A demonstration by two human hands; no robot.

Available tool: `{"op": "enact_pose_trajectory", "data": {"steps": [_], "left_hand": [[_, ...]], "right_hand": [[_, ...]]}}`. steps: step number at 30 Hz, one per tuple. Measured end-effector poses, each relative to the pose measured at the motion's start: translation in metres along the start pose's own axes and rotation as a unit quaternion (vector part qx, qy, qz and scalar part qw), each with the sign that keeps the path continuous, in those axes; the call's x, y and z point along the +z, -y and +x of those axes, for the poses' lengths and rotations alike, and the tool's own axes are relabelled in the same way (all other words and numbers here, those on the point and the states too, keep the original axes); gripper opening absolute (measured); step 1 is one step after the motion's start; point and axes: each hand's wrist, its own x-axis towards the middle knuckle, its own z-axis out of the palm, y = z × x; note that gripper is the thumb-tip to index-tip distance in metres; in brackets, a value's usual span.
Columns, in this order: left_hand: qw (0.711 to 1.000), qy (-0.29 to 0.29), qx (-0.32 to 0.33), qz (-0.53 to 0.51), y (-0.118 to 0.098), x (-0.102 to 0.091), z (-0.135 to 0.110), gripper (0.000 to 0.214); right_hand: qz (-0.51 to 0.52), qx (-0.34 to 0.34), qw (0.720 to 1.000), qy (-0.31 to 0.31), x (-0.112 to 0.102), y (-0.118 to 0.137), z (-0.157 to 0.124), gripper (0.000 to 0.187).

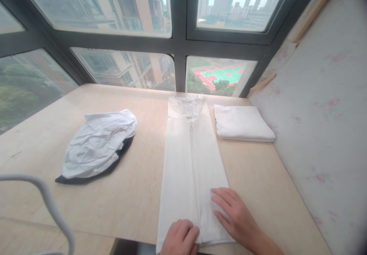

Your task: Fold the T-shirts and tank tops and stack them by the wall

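A white garment (190, 159) lies flat on the wooden table (134, 194), folded lengthwise into a long narrow strip with its collar toward the window. My right hand (232, 213) rests flat on the strip's lower right part, fingers stretched out. At the near hem, my left hand (180, 237) has its fingers curled over the cloth edge at the table's front.
A crumpled white garment (99, 142) lies on a dark one (86, 177) at the left. A folded white stack (242, 123) sits at the back right. A white hanger (48, 205) pokes in at lower left. Windows stand behind, a floral wall (323, 106) at right.
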Motion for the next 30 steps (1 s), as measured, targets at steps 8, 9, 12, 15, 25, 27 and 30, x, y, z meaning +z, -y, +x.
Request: {"op": "enact_pose_trajectory", "data": {"steps": [8,9,12,15,25,27,30], "left_hand": [[0.996,0.066,-0.038,-0.036,-0.010,-0.025,-0.001,0.030],[0.996,0.071,-0.045,-0.035,-0.012,-0.026,-0.001,0.031],[0.994,0.082,-0.064,-0.032,-0.017,-0.028,0.002,0.032],[0.993,0.089,-0.073,-0.038,-0.021,-0.031,0.005,0.030],[0.988,0.112,-0.098,-0.037,-0.028,-0.036,0.006,0.029],[0.989,0.115,-0.092,-0.032,-0.028,-0.036,0.007,0.029],[0.991,0.108,-0.079,-0.013,-0.030,-0.035,0.008,0.029]], "right_hand": [[-0.036,-0.037,0.999,-0.006,-0.025,0.003,-0.054,0.028],[-0.031,-0.033,0.999,-0.006,-0.025,0.003,-0.055,0.029],[-0.016,-0.045,0.999,0.015,-0.023,0.003,-0.057,0.027],[-0.009,-0.050,0.999,-0.009,-0.020,0.005,-0.059,0.035],[0.046,-0.006,0.996,-0.078,-0.018,0.002,-0.071,0.037],[0.045,0.003,0.996,-0.081,-0.020,0.002,-0.073,0.037],[0.033,0.007,0.997,-0.073,-0.026,0.008,-0.070,0.036]]}}
